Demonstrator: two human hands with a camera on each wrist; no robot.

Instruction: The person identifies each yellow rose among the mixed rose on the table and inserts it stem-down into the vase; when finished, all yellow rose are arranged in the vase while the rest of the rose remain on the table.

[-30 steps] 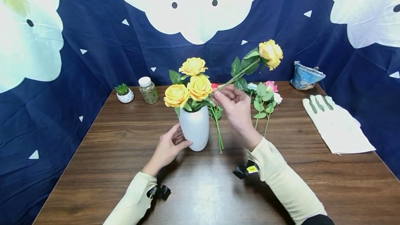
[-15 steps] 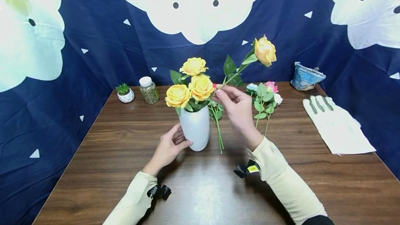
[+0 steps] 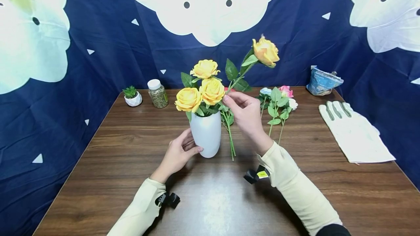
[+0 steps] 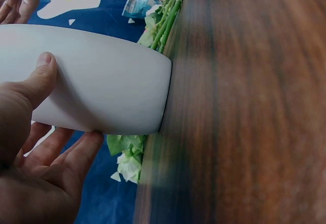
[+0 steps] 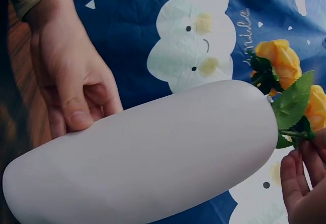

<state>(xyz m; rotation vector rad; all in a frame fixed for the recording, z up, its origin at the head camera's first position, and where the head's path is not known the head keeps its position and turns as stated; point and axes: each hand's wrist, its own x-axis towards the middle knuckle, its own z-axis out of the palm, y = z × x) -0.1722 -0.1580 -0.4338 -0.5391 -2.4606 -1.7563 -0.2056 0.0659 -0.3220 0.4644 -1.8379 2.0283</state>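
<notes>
A white vase [image 3: 206, 136] stands upright on the wooden table, holding three yellow roses [image 3: 211, 91] that fan over its rim. My left hand [image 3: 177, 156] grips the vase low on its left side; in the left wrist view its thumb lies across the vase wall [image 4: 112, 81] and the fingers are behind. Up at the rim's right side, my right hand [image 3: 246, 114] pinches the stem of another yellow rose [image 3: 266, 51], whose bloom leans up to the right. In the right wrist view the fingers [image 5: 293, 183] hold the green stem right beside the vase mouth.
Green stems [image 3: 231, 137] lie just right of the vase. Behind my right hand are pink, white and blue flowers [image 3: 279, 101]. A potted succulent [image 3: 132, 98] and a jar of dried herbs [image 3: 158, 95] stand back left; a blue bag [image 3: 323, 82] and white gloves [image 3: 354, 134] are at right.
The held rose's bloom has swung left and slightly up, toward the vase, its stem now steeper. My right hand has shifted slightly left; the left hand stays on the vase.
</notes>
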